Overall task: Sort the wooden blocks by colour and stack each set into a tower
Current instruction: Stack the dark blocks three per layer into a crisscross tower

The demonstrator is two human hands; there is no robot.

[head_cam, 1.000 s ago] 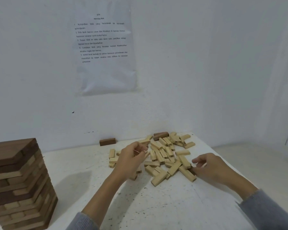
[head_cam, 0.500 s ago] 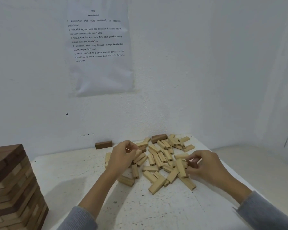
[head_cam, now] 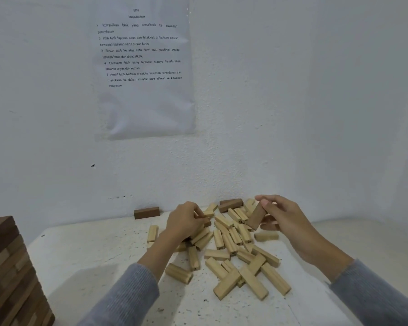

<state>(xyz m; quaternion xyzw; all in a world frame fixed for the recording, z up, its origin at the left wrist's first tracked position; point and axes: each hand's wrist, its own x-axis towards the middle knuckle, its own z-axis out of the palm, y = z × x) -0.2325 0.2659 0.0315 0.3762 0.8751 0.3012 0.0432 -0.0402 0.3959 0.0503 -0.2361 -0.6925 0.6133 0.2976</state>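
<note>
A scattered pile of light wooden blocks (head_cam: pixel 231 245) covers the middle of the white table (head_cam: pixel 92 260). My right hand (head_cam: pixel 285 217) holds a brown block (head_cam: pixel 256 217) tilted above the far right of the pile. My left hand (head_cam: pixel 185 221) curls down onto the pile's left side, gripping blocks there; a dark block end (head_cam: pixel 207 222) shows at its fingertips. Two dark brown blocks (head_cam: pixel 230 204) lie at the back of the pile, and another dark block (head_cam: pixel 146 212) lies by the wall. A tower of dark and light blocks (head_cam: pixel 8 276) stands at the left edge.
A printed sheet (head_cam: pixel 144 64) hangs on the white wall behind the table. The wall corner closes in the right side. The table's right edge (head_cam: pixel 302 262) runs close past the pile.
My right hand rose from the pile's near right side with a brown block and moved toward the back. My left hand stayed on the left of the pile. The view shifted right, cutting off more of the tower.
</note>
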